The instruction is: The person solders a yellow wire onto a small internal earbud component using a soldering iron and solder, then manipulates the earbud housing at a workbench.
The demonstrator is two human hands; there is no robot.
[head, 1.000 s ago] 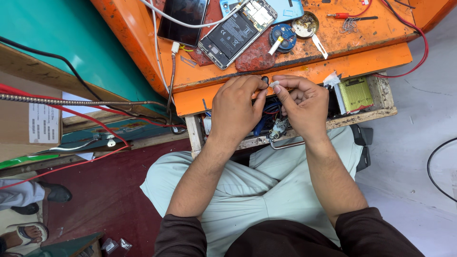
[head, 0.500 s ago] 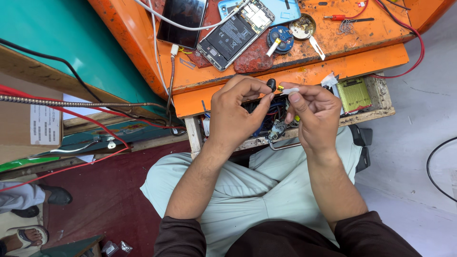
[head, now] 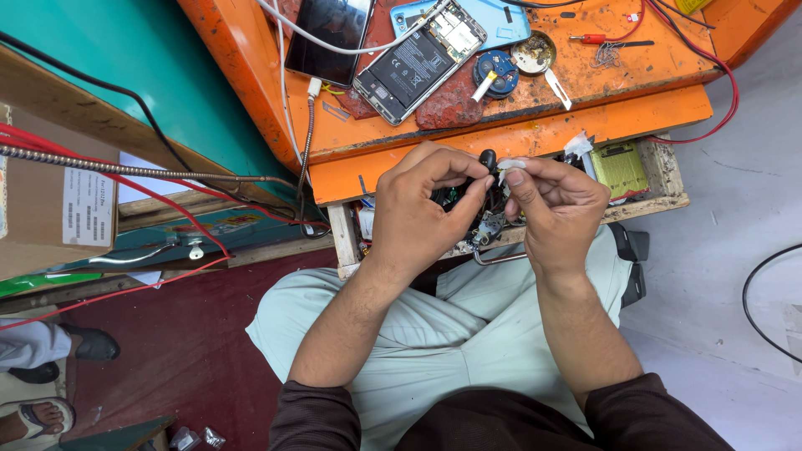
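Observation:
My left hand [head: 422, 213] pinches a small black rounded part [head: 487, 158] between thumb and fingers, just above an open drawer [head: 660, 179] of spare parts. My right hand [head: 558, 209] holds a small white piece [head: 510, 164] at its fingertips, touching or almost touching the black part. Both hands meet in front of the orange workbench [head: 601, 79]. On the bench lies an opened phone [head: 418, 58] with its battery showing, beside a dark-screened phone [head: 330, 33] on a white cable.
A round blue part [head: 493, 71], a small metal dish [head: 533, 52], a red-handled screwdriver [head: 595, 39] and red wires [head: 725, 92] lie on the bench. A yellow-green board [head: 618, 167] sits in the drawer. A cardboard box [head: 50, 209] and another person's feet [head: 50, 367] are at the left.
Both hands have lifted slightly from the drawer and the black part now shows between the fingertips. The view has shifted a little toward the bench.

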